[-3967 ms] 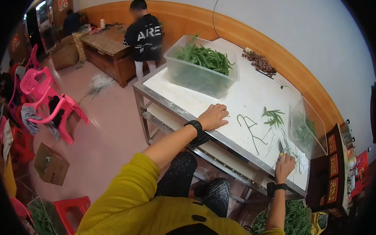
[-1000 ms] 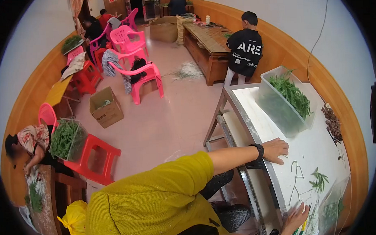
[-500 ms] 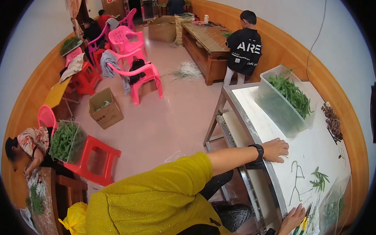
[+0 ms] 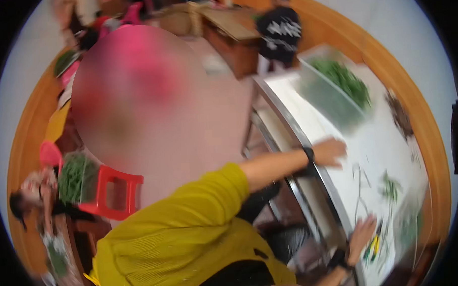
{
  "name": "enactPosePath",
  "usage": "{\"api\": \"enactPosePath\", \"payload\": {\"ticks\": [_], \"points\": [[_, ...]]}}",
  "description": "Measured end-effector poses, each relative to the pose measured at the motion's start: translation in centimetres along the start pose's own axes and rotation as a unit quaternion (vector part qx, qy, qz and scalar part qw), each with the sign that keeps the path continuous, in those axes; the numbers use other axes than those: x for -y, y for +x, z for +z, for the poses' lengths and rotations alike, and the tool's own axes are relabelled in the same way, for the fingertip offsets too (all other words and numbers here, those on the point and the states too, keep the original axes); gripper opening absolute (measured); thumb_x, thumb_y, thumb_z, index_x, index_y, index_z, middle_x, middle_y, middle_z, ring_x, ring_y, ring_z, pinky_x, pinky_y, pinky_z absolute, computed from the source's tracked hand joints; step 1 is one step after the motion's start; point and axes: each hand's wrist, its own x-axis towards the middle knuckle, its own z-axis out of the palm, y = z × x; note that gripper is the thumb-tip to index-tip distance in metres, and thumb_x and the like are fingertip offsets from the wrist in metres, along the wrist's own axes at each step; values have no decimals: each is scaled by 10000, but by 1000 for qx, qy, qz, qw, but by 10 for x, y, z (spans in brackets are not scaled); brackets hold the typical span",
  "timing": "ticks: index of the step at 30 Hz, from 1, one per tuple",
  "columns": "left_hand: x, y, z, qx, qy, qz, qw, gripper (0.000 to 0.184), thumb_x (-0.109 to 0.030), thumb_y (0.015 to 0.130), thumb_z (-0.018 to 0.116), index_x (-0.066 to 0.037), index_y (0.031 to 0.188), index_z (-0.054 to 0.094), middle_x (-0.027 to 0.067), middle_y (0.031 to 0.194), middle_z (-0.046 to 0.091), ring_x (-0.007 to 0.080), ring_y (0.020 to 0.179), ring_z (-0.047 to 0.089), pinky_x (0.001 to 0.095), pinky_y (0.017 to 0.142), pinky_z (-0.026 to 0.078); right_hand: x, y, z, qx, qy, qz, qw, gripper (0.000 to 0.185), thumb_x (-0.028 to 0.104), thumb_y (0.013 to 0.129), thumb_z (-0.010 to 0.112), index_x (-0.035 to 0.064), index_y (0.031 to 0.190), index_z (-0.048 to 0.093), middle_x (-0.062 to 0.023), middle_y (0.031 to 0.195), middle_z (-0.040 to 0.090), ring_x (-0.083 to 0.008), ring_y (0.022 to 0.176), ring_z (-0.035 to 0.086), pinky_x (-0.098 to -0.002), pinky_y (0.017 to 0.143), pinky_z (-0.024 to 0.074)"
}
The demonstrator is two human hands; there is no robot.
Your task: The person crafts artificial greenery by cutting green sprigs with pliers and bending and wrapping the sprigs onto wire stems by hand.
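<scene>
My left hand (image 4: 331, 152) lies on the white tabletop (image 4: 341, 184) near its metal edge, fingers stretched out, with nothing seen in it. Lower down, my right hand (image 4: 362, 233) also rests on the table, open, its fingertips beside the lower end of a bent green wire stem (image 4: 361, 189). Just right of that hand is a hand tool with yellow and green handles (image 4: 375, 246), probably pliers or cutters; blur hides its exact kind. A small sprig of green leaves (image 4: 390, 189) lies beyond the wire, with thin stems below it.
A translucent bin (image 4: 326, 102) of green leafy pieces (image 4: 343, 81) stands at the table's far end, near a brown bundle (image 4: 399, 114). Clear plastic (image 4: 409, 232) lies at the right edge. A person in black (image 4: 279, 33) stands beyond; another bends at left near a red stool (image 4: 120, 192).
My view has tilted and blurred, so the table and both hands sit higher in it. More of my right forearm shows. Both hands stay on the tabletop.
</scene>
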Motion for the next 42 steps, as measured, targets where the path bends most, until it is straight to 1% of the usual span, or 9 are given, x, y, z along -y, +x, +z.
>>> {"api": "enactPosePath", "payload": {"ticks": [4,7,12,16,22,25,30,34,42], "points": [[-5,3,-9,-2,-21,12,1000,369,-337,805,662,-61,1048,633,150,1117,597,331,1086,540,436,926,422,-18,-11,16,-47,50,-76,995,513,282,1001,388,-71,1373,388,-272,1456,332,-419,1368,268,-468,1151,162],[-8,9,-13,-14,-3,40,999,341,-238,778,683,-21,1037,634,166,1064,614,351,1002,575,432,873,464,12,-5,-15,-143,100,-97,980,345,113,902,527,-55,1204,523,-273,1238,507,-432,1169,450,-462,1021,356],[-17,9,-15,24,12,8,1000,402,-297,832,644,-48,1145,602,153,1195,569,330,1128,521,430,936,408,10,21,-50,-183,222,-28,957,158,75,848,580,-23,955,644,-215,916,636,-372,850,599,-411,749,471],[-18,12,-19,42,-8,-17,999,413,-317,834,635,-46,1143,599,143,1210,554,314,1164,492,432,965,370,0,62,-83,-159,190,79,966,205,174,845,611,-12,778,666,-224,720,620,-393,726,609,-443,676,474],[-21,13,-22,45,-3,-26,999,400,-309,840,629,-44,1138,596,140,1220,547,307,1174,479,421,981,356,-75,150,-36,-196,15,132,971,393,357,839,620,2,999,672,-240,968,659,-397,926,624,-456,813,488],[-21,12,-23,47,-12,-31,998,397,-307,842,626,-48,1141,595,133,1216,548,301,1173,481,417,980,354,-82,175,-10,-77,79,188,976,458,363,813,655,4,1097,641,-254,1098,632,-401,1004,607,-440,876,482],[-21,12,-23,47,-15,-35,998,388,-296,842,626,-50,1139,595,124,1201,550,292,1165,484,411,964,359,-79,178,-12,-154,222,102,957,216,176,740,627,-4,840,693,-154,717,682,-299,701,664,-394,694,510],[-21,12,-23,62,-14,-43,997,402,-311,861,617,-56,1172,595,132,1243,542,301,1175,486,407,985,359,-38,135,-76,-177,320,113,924,204,164,765,630,-22,835,676,-79,635,646,-146,587,610,-281,597,474],[-30,6,-24,-63,-84,-49,993,328,-174,819,660,-18,1103,610,148,1093,601,340,1002,577,399,880,451,29,24,-131,-74,548,75,830,164,104,869,626,-43,938,649,-18,740,631,-74,640,578,-219,597,484]]}}
